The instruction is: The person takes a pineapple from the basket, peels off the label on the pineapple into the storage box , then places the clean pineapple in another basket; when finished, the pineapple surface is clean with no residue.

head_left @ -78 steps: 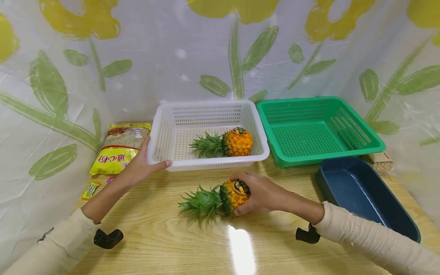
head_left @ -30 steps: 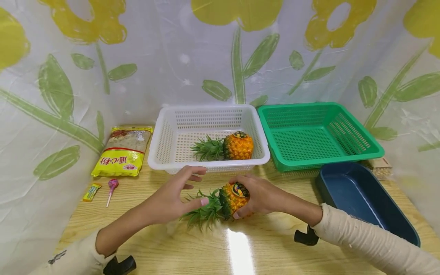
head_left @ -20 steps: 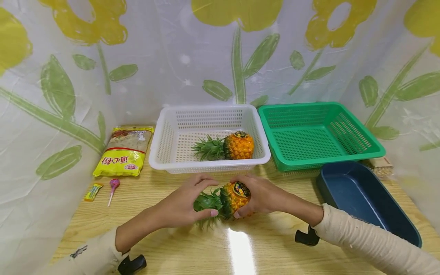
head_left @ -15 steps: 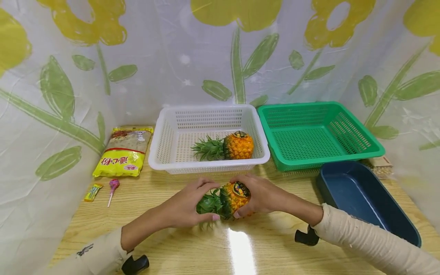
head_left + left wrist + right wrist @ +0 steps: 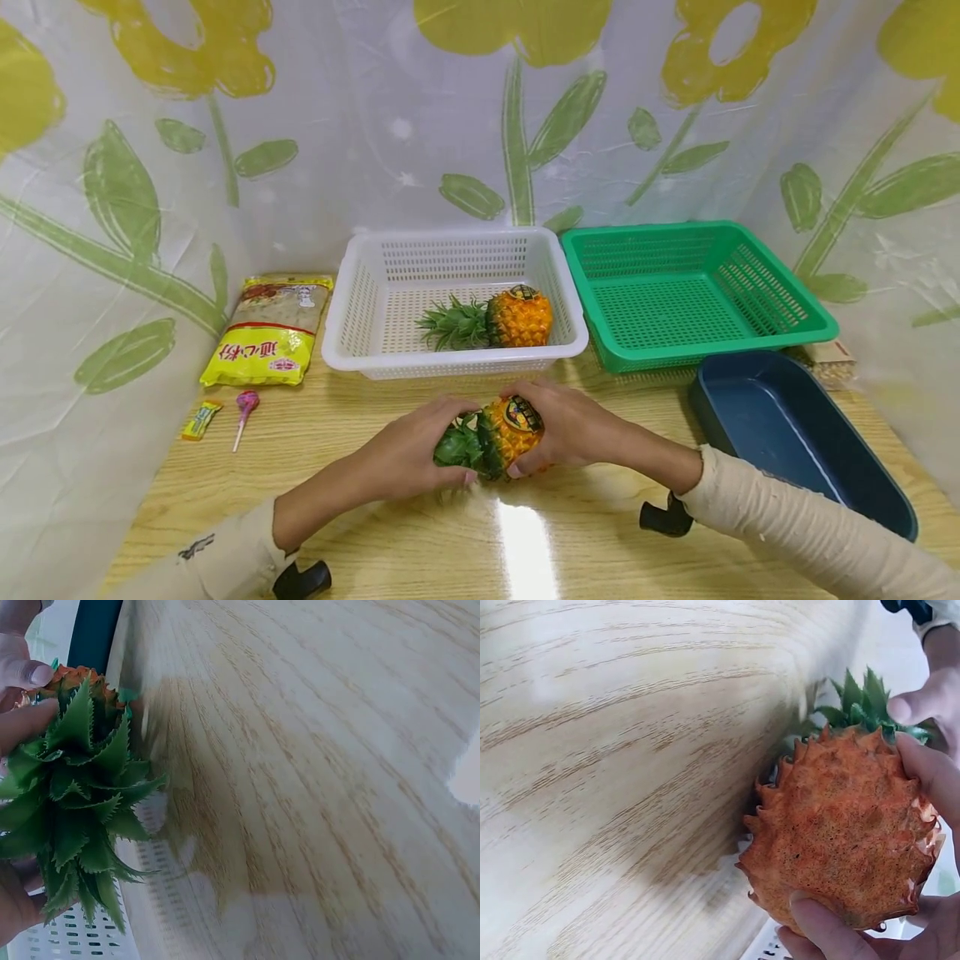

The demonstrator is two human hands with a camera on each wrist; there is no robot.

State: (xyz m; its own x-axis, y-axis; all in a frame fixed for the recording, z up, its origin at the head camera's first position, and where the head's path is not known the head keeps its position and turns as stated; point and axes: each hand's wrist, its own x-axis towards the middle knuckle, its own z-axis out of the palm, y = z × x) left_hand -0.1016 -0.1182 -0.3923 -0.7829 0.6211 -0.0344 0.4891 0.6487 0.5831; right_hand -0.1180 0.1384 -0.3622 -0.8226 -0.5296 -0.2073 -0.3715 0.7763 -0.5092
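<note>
A small pineapple point(image 5: 513, 437) lies on its side in front of the white basket, leaves pointing left. My right hand point(image 5: 573, 425) grips its orange body, thumb on the near side and fingers over the far side. Curled about the leafy crown is my left hand point(image 5: 412, 454), whose thumb and fingertips reach the base of the leaves. The left wrist view has the green crown point(image 5: 82, 802) between thumb and fingers. Up close in the right wrist view are the spiky skin and base of the pineapple point(image 5: 847, 832). Another pineapple point(image 5: 521, 321) lies inside the white basket point(image 5: 457, 360).
A green basket point(image 5: 720, 342) stands right of the white one, with a dark blue tub point(image 5: 817, 433) before it. At left lie a yellow food bag point(image 5: 266, 333), a lollipop point(image 5: 246, 404) and a wrapped candy point(image 5: 200, 421). A packet point(image 5: 831, 354) shows beside the green basket.
My left hand has left the white basket's front left corner, moved right and toward me, and closed around the pineapple's leaves. My right hand keeps its grip on the body in place.
</note>
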